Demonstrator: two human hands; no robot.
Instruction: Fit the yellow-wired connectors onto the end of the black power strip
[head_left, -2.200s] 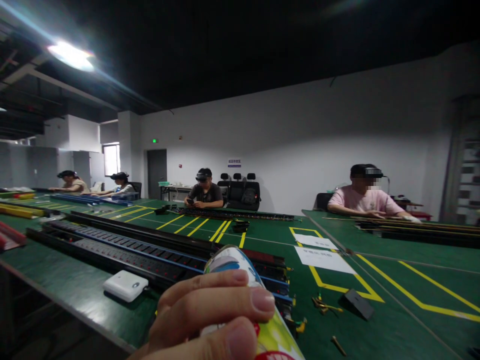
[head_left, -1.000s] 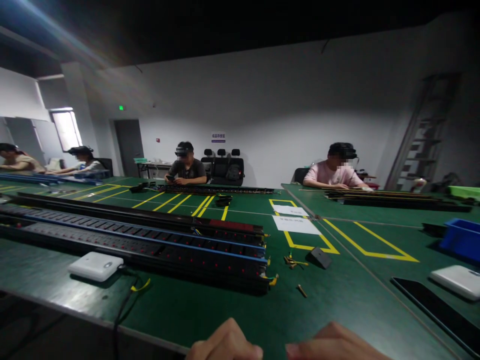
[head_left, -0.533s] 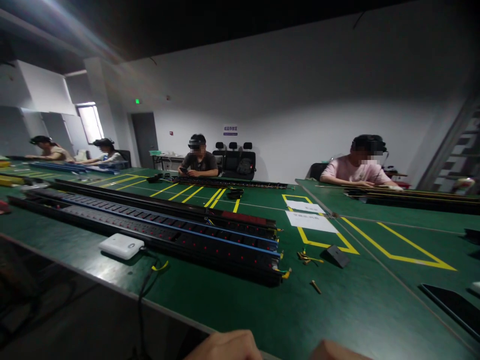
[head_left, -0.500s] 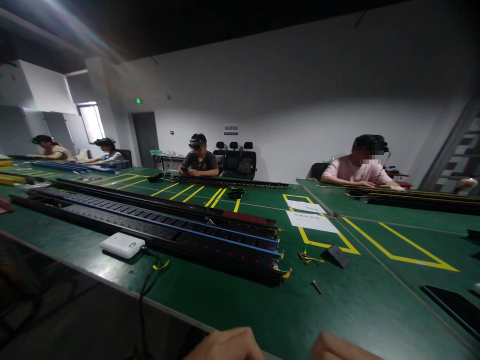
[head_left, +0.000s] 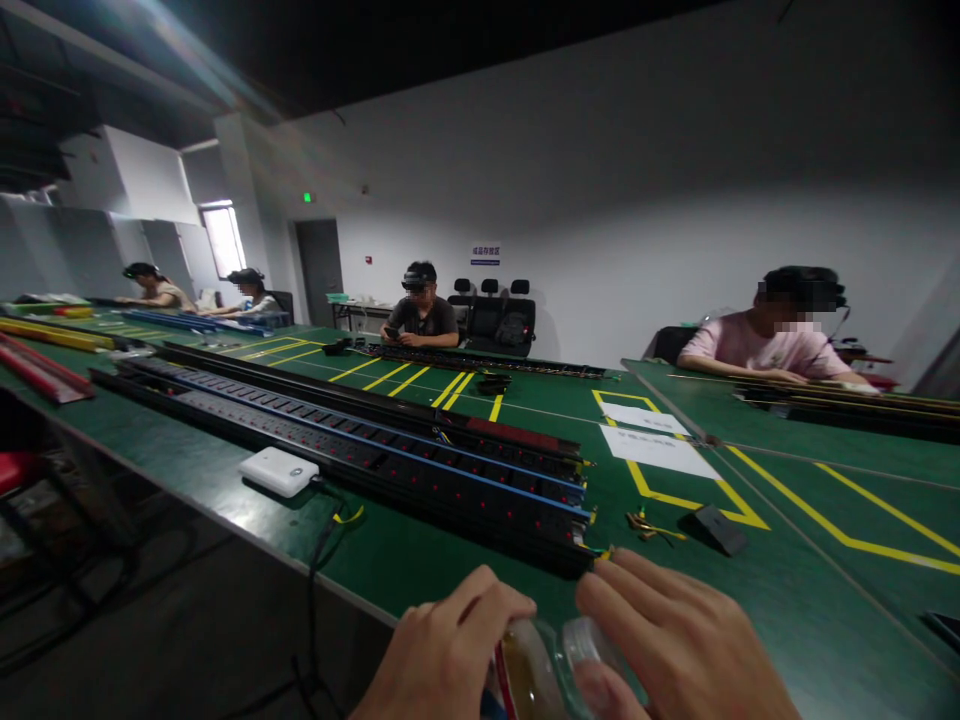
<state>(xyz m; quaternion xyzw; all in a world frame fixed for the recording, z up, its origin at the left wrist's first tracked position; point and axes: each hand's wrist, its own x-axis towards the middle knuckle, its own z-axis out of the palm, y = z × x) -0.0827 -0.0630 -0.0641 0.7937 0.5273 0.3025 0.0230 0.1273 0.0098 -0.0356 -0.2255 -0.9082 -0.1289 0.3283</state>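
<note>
At the bottom of the view, my left hand point(head_left: 446, 645) is closed round a clear plastic bottle point(head_left: 529, 668) with a red-edged label and something brownish showing through it. My right hand point(head_left: 675, 630) closes its thumb and fingers round a translucent round cap point(head_left: 583, 642) beside the bottle. Whether the cap is still joined to the bottle I cannot tell. Just beyond the hands lie long black strips of sockets point(head_left: 420, 485) with blue edges, their wire ends close to my right fingertips.
A white power bank point(head_left: 277, 470) with a black cable sits near the front edge of the green table point(head_left: 360, 575). Right of the strips are a black block point(head_left: 714, 530), small brass parts point(head_left: 649, 525) and white papers point(head_left: 660, 452). Several people sit across the table.
Both hands have risen further into view, now with the bottle and cap between them. The camera has turned slightly left.
</note>
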